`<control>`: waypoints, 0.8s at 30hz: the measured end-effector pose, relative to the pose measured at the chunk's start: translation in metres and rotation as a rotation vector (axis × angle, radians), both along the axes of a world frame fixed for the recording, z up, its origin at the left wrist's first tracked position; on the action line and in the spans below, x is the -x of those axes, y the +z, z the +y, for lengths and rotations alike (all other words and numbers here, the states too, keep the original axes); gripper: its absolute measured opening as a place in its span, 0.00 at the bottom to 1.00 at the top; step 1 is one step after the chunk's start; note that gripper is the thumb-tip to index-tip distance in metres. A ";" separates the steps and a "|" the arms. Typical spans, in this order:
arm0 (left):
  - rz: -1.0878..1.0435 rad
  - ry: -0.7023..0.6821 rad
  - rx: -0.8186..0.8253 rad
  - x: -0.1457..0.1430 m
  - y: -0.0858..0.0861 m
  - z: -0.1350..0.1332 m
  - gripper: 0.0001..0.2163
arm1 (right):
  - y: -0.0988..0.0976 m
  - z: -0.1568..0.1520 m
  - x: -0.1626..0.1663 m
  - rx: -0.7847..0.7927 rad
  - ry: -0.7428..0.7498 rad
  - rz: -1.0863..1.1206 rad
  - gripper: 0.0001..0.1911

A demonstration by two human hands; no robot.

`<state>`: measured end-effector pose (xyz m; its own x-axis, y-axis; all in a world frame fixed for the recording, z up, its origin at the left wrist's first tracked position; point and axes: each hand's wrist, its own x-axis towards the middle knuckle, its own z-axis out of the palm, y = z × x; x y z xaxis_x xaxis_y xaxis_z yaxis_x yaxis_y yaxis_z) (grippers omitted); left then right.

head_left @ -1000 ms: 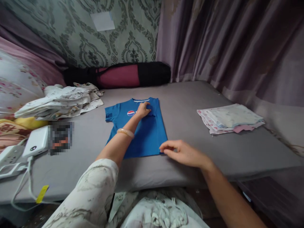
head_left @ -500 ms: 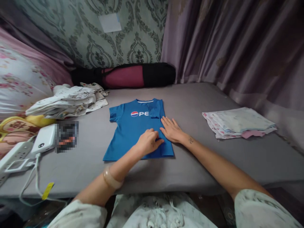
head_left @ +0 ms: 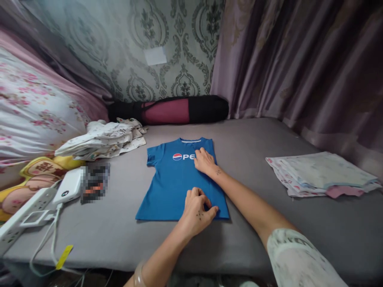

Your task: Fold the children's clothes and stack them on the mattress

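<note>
A blue short-sleeved T-shirt (head_left: 176, 187) with a round red, white and blue logo and the white letters "PE" lies front up on the grey bed surface. Its right side is folded inward, and the sleeve on that side lies over the lettering. My right hand (head_left: 206, 161) rests on this folded sleeve near the collar, open, its fingers slightly bent against the cloth. Lower down, my left hand (head_left: 197, 211) touches the shirt near the bottom hem. Its fingers are curved and the thumb stands apart from them, so it is open.
To the right lies a stack of folded light clothes (head_left: 326, 173). At the left are rumpled white clothes (head_left: 104, 137), a white power bank (head_left: 69, 185), a power strip (head_left: 28, 213) and cables. A black and maroon long bag (head_left: 167, 111) lies along the wall.
My right hand has moved from the shirt's side edge up onto the folded sleeve. My left hand has moved down toward the hem. The camera view has shifted, so the scene sits lower and further right.
</note>
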<state>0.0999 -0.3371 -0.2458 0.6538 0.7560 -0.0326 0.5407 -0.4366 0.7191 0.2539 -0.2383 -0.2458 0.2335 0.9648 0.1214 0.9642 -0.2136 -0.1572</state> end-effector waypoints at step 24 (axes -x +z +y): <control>0.195 -0.374 -0.640 0.004 -0.032 -0.004 0.23 | -0.036 0.040 -0.072 0.117 -0.095 0.066 0.35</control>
<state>0.0957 -0.3415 -0.2775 0.8970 0.3961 0.1961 0.3664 -0.9145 0.1715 0.3255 -0.1987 -0.2815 0.3277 0.9447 -0.0092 0.9273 -0.3235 -0.1881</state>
